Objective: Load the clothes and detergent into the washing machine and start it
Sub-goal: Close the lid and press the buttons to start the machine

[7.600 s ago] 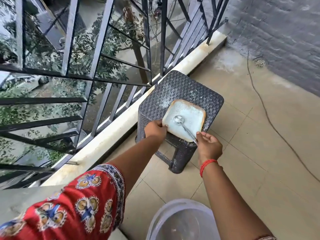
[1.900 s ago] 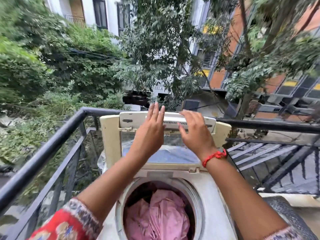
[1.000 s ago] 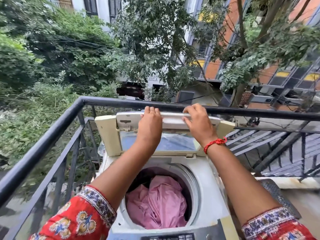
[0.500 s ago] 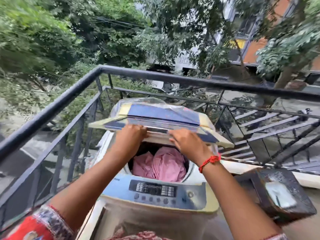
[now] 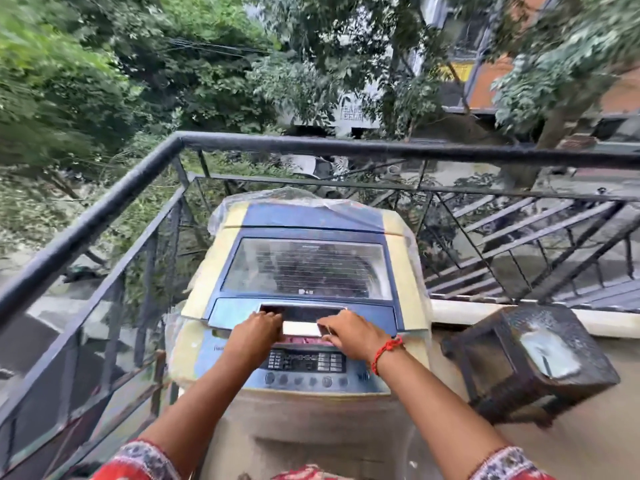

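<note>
Both hands, left hand point(image 5: 255, 336) and right hand point(image 5: 349, 336), grip the nearly closed lid point(image 5: 304, 271).

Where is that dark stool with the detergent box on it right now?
The dark stool stands at the right of the head view, on the balcony floor beside the washing machine, against the low ledge under the railing.
</note>
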Action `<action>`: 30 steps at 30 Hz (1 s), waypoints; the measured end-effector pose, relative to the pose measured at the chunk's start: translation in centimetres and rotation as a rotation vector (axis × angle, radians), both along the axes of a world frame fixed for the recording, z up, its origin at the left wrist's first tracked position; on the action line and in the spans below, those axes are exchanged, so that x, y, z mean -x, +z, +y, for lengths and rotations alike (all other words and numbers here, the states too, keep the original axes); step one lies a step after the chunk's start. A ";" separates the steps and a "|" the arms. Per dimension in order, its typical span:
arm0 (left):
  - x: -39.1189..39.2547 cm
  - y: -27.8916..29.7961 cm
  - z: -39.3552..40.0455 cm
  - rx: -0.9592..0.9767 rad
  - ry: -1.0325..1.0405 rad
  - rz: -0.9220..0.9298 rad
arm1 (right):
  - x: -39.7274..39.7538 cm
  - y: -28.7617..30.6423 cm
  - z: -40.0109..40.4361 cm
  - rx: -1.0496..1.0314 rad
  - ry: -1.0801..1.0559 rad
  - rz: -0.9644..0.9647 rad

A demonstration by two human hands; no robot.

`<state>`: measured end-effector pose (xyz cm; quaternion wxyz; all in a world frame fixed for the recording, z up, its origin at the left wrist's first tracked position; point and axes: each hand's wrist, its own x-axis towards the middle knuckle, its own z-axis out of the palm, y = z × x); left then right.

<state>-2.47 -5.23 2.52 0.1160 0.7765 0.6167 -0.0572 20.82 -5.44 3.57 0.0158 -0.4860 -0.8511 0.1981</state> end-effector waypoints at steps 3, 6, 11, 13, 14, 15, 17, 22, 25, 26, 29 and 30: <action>0.0 0.2 0.1 0.062 0.008 -0.020 | 0.2 0.7 0.1 0.045 -0.052 0.027; 0.1 0.7 0.4 0.089 -0.015 0.023 | 0.4 0.6 0.6 0.097 -0.113 0.069; -0.5 -0.3 1.0 0.197 0.017 0.023 | 0.7 0.0 0.5 0.257 -0.200 0.106; -0.4 -0.7 1.4 0.228 0.043 -0.015 | 0.8 -0.2 0.6 0.277 -0.227 0.119; -0.2 -0.8 1.7 0.239 0.052 -0.031 | 0.7 -0.2 0.7 0.288 -0.240 0.129; 0.0 -1.0 2.0 0.244 0.056 -0.042 | 0.6 0.0 0.7 0.295 -0.261 0.148; 0.3 -1.1 2.5 0.251 0.064 -0.062 | -0.1 0.3 0.7 0.270 -0.338 0.216; 0.0 -1.1 3.5 0.245 0.068 -0.096 | -5.4 -0.3 0.5 0.284 -0.617 0.172; -0.3 -1.3 4.0 0.236 0.072 -0.061 | -7.5 -1.3 -0.7 0.427 -0.665 0.063; -0.4 -1.2 4.2 0.241 0.072 -0.046 | -7.8 -1.7 -1.0 0.435 -0.682 0.066; -0.4 -1.2 4.7 0.265 0.063 -0.053 | -7.8 -2.1 -1.5 0.421 -0.725 0.104; -0.5 -1.1 4.8 0.277 0.065 -0.063 | -7.8 -2.1 -1.4 0.427 -0.735 0.118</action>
